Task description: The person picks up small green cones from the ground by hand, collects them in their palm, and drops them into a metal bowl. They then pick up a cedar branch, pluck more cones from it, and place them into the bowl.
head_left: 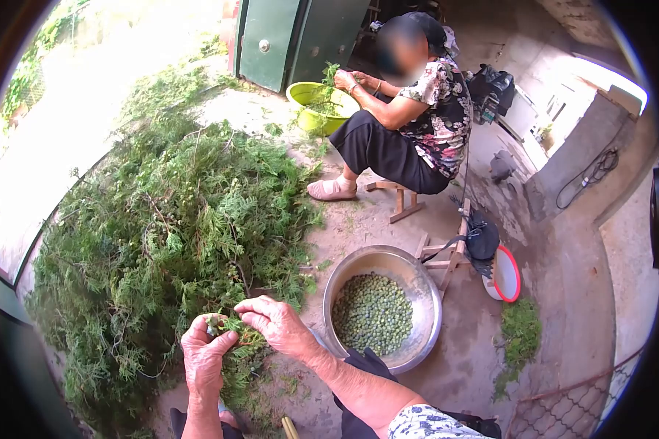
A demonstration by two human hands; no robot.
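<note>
My left hand [203,353] is closed in a pinch on a green evergreen sprig [243,342], which hangs down beside the fingers. Close to it, my right hand [280,326] reaches over the top of the sprig with fingers and thumb drawn together. What its fingertips grip is too small to make out. A metal basin [426,307] stands on the ground to the right of my hands, with many small round green cones [373,313] in it. Beyond and left of my hands spreads a large heap of cut evergreen branches [190,212].
A co-worker [436,102] sits on a low wooden stool [403,201], holding a sprig over a yellow-green tub [307,124]. A wooden chair frame [458,256] with a dark bag [482,238], a red-rimmed white basin [516,282] and green clippings [520,336] lie to the right.
</note>
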